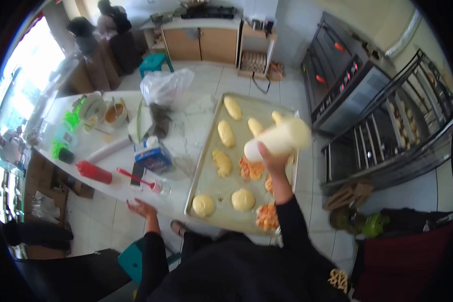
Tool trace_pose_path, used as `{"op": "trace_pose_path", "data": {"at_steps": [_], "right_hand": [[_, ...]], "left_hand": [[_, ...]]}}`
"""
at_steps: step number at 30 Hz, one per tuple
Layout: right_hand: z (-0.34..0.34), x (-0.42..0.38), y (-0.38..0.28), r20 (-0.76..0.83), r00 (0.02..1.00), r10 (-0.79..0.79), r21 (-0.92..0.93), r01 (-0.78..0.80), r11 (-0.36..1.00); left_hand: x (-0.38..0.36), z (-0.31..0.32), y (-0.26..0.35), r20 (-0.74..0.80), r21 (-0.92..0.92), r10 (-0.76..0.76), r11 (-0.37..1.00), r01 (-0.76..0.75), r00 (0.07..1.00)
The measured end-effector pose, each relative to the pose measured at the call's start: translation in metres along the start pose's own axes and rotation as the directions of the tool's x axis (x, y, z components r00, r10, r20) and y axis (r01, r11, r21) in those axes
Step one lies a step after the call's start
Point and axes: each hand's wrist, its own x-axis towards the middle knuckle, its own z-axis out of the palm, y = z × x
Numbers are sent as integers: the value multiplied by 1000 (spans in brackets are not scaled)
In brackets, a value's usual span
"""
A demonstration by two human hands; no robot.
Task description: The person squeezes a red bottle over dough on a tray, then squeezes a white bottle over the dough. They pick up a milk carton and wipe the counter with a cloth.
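Note:
My right hand (273,158) is wrapped round a pale cream-coloured squeeze bottle (282,138), tilted and blurred by motion, above the baking tray (195,189). Under and around it lie plain dough pieces, such as an oval bun (226,133) and a round bun (243,200). Several others carry an orange-red topping, like the topped bun (267,217) at the near right. The bottle hides part of the far right rows. My left hand (142,208) is off the table's near edge, fingers apart, holding nothing. Closest to it is a red-handled brush (145,182) by a small clear cup.
On the table stand a red squeeze bottle (94,172), a blue box (153,156), a bowl of brown sauce (116,114) and a plastic bag (166,87). An oven (343,70) and a tray rack (382,141) stand right. Two people (93,45) are at the back left.

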Motion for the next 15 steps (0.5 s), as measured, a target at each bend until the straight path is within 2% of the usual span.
{"op": "trace_pose_path", "data": {"at_steps": [1,2,3,5,6,7,8,9,10,11,12,13,14,15], "right_hand": [[-3,9,-16,-71,992,-101,58,105,993],[-18,24,-44,-77,971,-226,-25,225,974],[-31,43,-71,-77,930,-360,-105,351,930],[-17,47,-110,-361,885,-293,120,356,927],[-13,41,-120,-317,908,-274,186,343,921],[-11,31,-128,-271,928,-257,255,327,910],[-13,22,-122,-129,932,-340,274,363,891],[-3,0,-116,-77,921,-381,388,380,840],[16,-16,-119,-5,902,-432,562,360,745],[16,-23,-130,286,845,-451,559,235,796],[34,-51,-140,314,880,-357,569,127,812],[55,-69,-127,325,847,-421,670,108,734],[62,-76,-132,352,802,-482,621,185,761],[66,-86,-109,439,660,-610,602,288,745]], "left_hand": [[-3,0,-3,9,-32,-31,999,31,999],[1,6,-23,-46,113,74,991,-69,996],[4,4,-18,-54,112,76,991,-70,996],[-1,-4,5,-167,149,157,980,-133,973],[-10,-11,24,-265,113,71,993,-42,962],[-30,-23,62,-189,-30,161,985,-170,969],[-56,-38,112,-131,-178,263,942,-284,956],[-92,-56,165,130,-560,177,825,-75,976],[-119,-71,203,482,-780,247,559,282,841],[-133,-102,262,819,-564,334,320,761,467],[-130,-108,264,922,-212,360,155,965,145],[-130,-113,273,983,-72,166,-55,996,80],[-122,-107,265,985,-63,161,-25,998,67],[-114,-102,254,986,-54,158,3,999,53]]}}
